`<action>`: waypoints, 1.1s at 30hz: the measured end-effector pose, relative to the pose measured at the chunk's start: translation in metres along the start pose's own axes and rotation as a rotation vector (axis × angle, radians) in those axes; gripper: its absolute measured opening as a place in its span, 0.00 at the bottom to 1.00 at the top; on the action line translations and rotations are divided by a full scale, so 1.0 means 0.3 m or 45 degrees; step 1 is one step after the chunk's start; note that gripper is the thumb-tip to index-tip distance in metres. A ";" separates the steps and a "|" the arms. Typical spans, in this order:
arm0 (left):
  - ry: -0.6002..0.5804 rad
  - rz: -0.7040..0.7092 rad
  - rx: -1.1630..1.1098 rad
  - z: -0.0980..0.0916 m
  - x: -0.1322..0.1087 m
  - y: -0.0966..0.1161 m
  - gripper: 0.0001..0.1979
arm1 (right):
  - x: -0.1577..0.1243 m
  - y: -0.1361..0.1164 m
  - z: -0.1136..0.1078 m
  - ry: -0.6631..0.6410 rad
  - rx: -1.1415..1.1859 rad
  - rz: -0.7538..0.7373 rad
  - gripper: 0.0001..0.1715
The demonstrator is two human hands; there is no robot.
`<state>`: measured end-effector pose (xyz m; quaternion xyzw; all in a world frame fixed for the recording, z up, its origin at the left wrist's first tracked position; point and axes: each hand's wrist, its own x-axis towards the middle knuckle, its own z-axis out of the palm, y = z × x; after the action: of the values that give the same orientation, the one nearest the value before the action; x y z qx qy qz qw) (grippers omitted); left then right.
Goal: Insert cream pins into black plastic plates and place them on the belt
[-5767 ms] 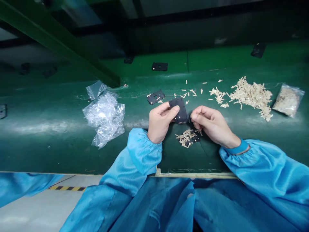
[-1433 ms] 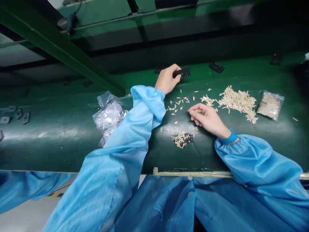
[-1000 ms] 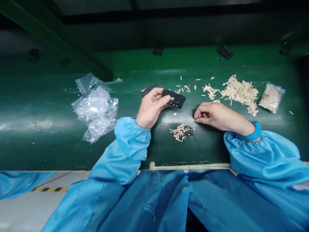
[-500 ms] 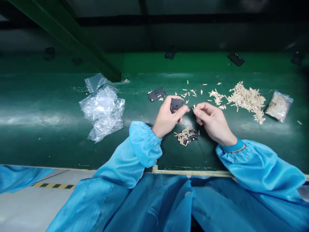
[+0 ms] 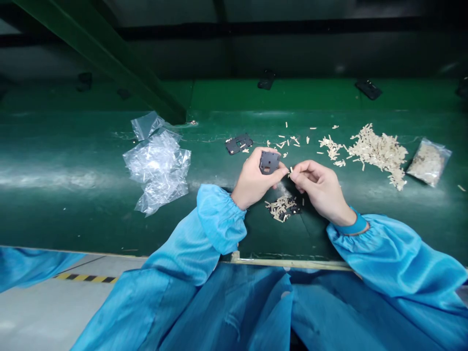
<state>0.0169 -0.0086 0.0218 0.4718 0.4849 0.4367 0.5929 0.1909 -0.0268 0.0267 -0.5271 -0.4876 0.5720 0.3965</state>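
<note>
A: What is the left hand holding?

B: A black plastic plate, flat and roughly square, its broad face showing. It has a small square hole near the middle and a wider cutout below that.

A: And how is it gripped?

B: The left fingers are closed on its edge, with the thumb across its lower corner. The right hand has its fingertips pinched on a small pale strip, just beside the tip of the left thumb.

A: Any containers?

B: A clear plastic pouch, well to the right of the right fingers, with tan pieces inside it. Well to the left of the left fingers lies a heap of clear plastic bags; whether they hold anything, I can't tell.

A: What's loose on the counter?

B: Nearer the body than the fingers, a small pile of tan strips and black bits. Beyond the right fingers and off to their right, a big heap of tan strips. Just past the left fingers, a second black plate with an opening in it.
</note>
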 end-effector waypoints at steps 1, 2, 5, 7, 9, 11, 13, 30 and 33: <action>-0.006 0.003 0.004 0.001 -0.001 -0.002 0.18 | 0.001 0.002 0.000 0.016 -0.002 0.001 0.16; -0.014 0.002 0.004 0.003 -0.002 -0.004 0.19 | 0.002 0.004 0.002 0.036 -0.001 -0.008 0.15; -0.025 0.001 -0.005 0.008 -0.003 -0.009 0.21 | 0.000 0.009 0.010 0.075 0.001 -0.061 0.15; -0.013 0.010 0.003 0.007 -0.003 -0.008 0.20 | -0.002 0.009 0.013 0.069 -0.004 -0.072 0.15; 0.001 0.017 0.014 0.003 -0.002 -0.005 0.19 | -0.004 0.006 0.010 0.032 -0.007 -0.049 0.15; 0.008 0.016 0.023 -0.003 -0.001 0.000 0.18 | -0.003 0.002 0.002 -0.027 -0.003 -0.031 0.15; 0.008 0.021 0.040 -0.008 0.000 0.002 0.18 | 0.001 0.000 -0.009 -0.067 -0.007 -0.028 0.15; 0.145 0.204 0.440 0.008 -0.022 -0.038 0.18 | 0.022 0.039 -0.011 0.076 0.026 -0.041 0.13; 0.136 0.218 0.452 0.010 -0.026 -0.037 0.18 | 0.017 0.044 0.001 0.142 -0.048 -0.097 0.12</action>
<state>0.0194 -0.0185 0.0125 0.5846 0.5432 0.4176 0.4345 0.1907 -0.0247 0.0129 -0.5465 -0.4951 0.5169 0.4348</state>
